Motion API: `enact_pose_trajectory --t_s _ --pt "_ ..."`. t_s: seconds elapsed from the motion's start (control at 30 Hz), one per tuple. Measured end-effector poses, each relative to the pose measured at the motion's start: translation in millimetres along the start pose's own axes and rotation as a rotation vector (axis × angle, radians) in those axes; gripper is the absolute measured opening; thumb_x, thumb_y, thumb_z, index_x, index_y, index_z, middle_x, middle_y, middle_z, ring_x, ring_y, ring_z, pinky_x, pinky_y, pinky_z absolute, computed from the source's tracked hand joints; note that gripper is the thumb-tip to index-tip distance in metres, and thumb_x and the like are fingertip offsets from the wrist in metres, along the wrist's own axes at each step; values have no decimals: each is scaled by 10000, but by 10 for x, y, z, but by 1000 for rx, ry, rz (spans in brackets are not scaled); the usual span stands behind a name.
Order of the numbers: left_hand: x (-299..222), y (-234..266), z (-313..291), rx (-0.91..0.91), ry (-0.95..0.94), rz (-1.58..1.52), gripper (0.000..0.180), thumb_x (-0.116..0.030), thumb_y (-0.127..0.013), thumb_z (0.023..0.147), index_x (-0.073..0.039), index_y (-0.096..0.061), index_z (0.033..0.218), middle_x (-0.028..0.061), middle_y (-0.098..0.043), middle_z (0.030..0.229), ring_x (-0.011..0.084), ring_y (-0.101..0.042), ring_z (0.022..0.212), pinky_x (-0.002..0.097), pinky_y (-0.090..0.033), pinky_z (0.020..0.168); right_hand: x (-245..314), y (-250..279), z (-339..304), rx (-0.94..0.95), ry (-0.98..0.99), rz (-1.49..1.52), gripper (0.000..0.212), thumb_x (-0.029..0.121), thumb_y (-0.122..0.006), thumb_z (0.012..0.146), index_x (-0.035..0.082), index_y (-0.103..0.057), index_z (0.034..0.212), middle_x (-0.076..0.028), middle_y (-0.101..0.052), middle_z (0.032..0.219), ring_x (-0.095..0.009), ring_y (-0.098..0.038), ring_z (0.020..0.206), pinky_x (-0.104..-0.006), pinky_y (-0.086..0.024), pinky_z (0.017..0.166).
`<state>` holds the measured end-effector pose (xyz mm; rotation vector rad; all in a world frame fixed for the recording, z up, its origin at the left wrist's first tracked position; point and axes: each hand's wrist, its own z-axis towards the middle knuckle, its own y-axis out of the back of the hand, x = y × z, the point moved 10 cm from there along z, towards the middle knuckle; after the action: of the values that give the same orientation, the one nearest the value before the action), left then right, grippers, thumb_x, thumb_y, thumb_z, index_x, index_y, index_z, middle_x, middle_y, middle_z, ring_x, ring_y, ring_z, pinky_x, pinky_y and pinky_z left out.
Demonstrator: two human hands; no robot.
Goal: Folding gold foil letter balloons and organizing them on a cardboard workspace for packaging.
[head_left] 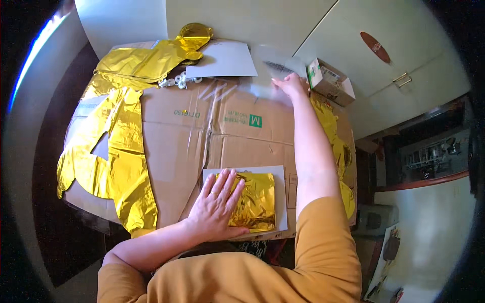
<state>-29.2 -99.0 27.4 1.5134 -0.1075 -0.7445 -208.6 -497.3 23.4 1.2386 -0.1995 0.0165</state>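
Flat on a folded gold foil balloon [260, 202], my left hand [216, 204] rests with its fingers stretched out. Under the folded foil lies a white card [281, 194], its edges showing around it, near the front edge of the cardboard. My right hand [290, 87] reaches to the far side, its fingers closed at the edge of a clear plastic bag [265, 88]; the exact grip is partly hidden. Left of that bag lies a stack of white cards [225, 58].
An unfolded gold foil balloon [126, 156] covers the left side of the cardboard [177, 141]. More gold foil [146, 63] is piled at the far left, beside small white rolls [180, 81]. An open box [331, 83] stands far right, with gold foil [328, 121] by my right arm.
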Motion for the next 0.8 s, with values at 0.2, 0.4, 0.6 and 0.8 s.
enact_pose_trajectory --t_s 0.2,0.4,0.6,0.8 --pt "-56 -14 66 35 -44 -9 1073 -758 -545 805 27 -315 1501 289 -245 1571 428 -181 1488 565 -126 1196 -818 -416 334 194 -269 668 257 252 -760 734 36 -739 873 -112 -721 792 -215 -669 711 -346 -524 675" --pt "17 133 -31 -121 -17 -110 984 -712 -512 864 16 -321 1498 305 -230 1569 438 -167 1487 561 -114 1196 58 1435 -335 -179 210 710 178 183 -698 840 6 -711 860 -131 -698 853 -242 -669 726 -367 -526 658" --pt "-376 1410 -205 -826 -289 -94 403 -288 -795 713 -130 -692 1070 95 -594 1217 310 -562 1097 478 -415 921 934 2241 -2171 -386 819 223 128 139 -722 790 105 -603 759 -61 -622 805 -276 -621 734 -407 -455 695" --pt "24 1143 382 -459 -116 -247 522 -197 -730 799 -116 -547 1281 160 -591 1206 387 -600 1077 475 -479 927 983 2087 -2883 -127 820 544 135 184 -732 803 94 -639 763 -77 -615 741 -302 -631 693 -429 -453 666"
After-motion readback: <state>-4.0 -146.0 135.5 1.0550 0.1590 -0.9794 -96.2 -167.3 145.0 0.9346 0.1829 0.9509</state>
